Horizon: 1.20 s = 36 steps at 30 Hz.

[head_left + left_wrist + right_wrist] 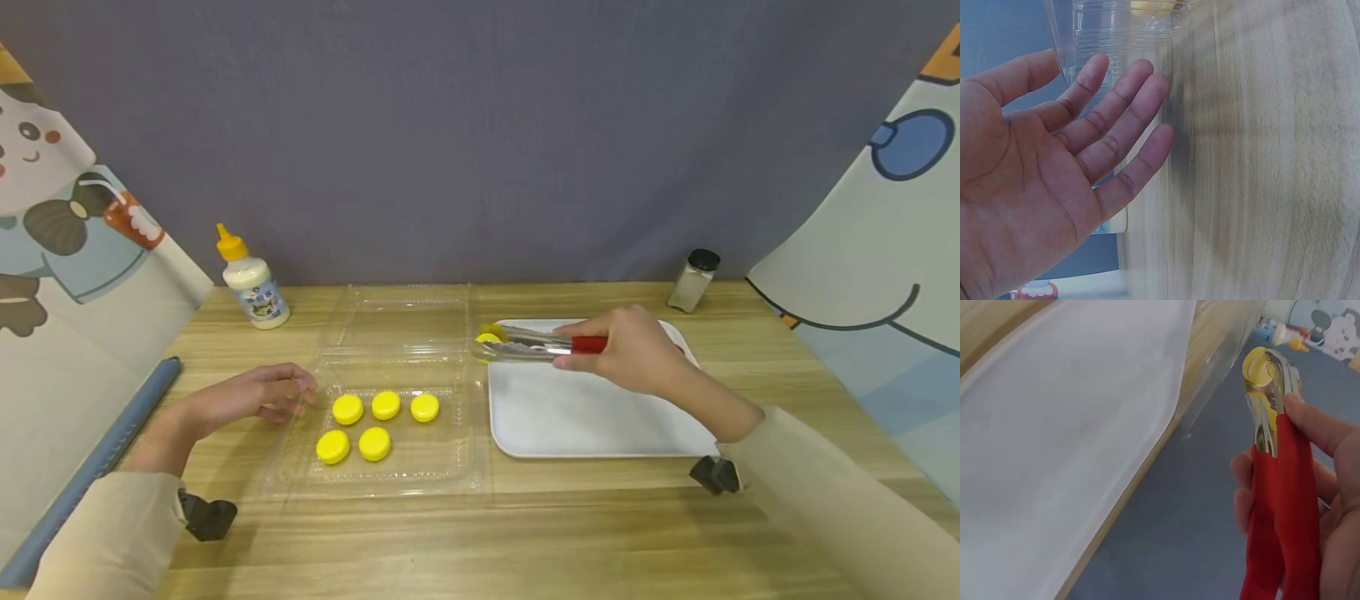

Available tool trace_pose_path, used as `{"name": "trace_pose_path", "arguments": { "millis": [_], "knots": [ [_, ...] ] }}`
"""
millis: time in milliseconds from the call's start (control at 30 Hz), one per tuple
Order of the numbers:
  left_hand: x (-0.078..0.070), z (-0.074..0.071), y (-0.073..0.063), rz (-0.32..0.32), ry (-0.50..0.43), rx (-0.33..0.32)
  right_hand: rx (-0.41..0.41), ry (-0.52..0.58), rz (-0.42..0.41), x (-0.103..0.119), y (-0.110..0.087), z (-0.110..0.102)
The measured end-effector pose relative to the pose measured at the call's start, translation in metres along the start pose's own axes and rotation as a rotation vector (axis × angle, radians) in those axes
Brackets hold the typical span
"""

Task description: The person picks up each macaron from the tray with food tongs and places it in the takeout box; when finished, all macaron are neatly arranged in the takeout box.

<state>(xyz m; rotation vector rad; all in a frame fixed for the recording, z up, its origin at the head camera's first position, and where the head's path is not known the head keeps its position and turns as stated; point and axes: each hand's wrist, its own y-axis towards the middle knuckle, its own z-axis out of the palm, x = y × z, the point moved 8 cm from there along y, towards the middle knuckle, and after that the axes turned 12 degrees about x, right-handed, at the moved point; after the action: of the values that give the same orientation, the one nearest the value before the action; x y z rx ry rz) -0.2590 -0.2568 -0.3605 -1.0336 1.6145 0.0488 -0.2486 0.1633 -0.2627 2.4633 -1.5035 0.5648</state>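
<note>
Gripping red-handled metal tongs (1297, 500) in the right hand (633, 352), pinching a round yellow disc (1255, 367) near the white rectangular tray's (600, 421) far left corner; holding the left hand (251, 394) loose-fingered beside the clear plastic box (431, 457). Probably light, smooth, fragile: squeeze gently at the rim.

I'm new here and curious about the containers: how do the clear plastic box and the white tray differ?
The clear plastic box is see-through, while the white tray is opaque. The box has a lid opened out behind it; the tray shows no lid. Five yellow discs lie in the box, while none shows lying on the tray. Both rest on the wooden table.
</note>
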Motion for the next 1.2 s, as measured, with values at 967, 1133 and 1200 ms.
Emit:
{"name": "trace_pose_path", "arguments": {
  "millis": [967, 1133, 1200],
  "knots": [
    [-0.001, 0.002, 0.001, 0.004, -0.010, -0.001, 0.217, -0.171, -0.209, 0.086, 0.015, 0.058],
    [-0.001, 0.001, 0.001, 0.000, -0.009, -0.007, 0.241, -0.202, -0.218, 0.095, 0.019, 0.064],
    [-0.001, 0.001, 0.001, -0.003, -0.009, -0.010, 0.248, -0.229, -0.222, 0.098, 0.021, 0.065]
  ]
}}
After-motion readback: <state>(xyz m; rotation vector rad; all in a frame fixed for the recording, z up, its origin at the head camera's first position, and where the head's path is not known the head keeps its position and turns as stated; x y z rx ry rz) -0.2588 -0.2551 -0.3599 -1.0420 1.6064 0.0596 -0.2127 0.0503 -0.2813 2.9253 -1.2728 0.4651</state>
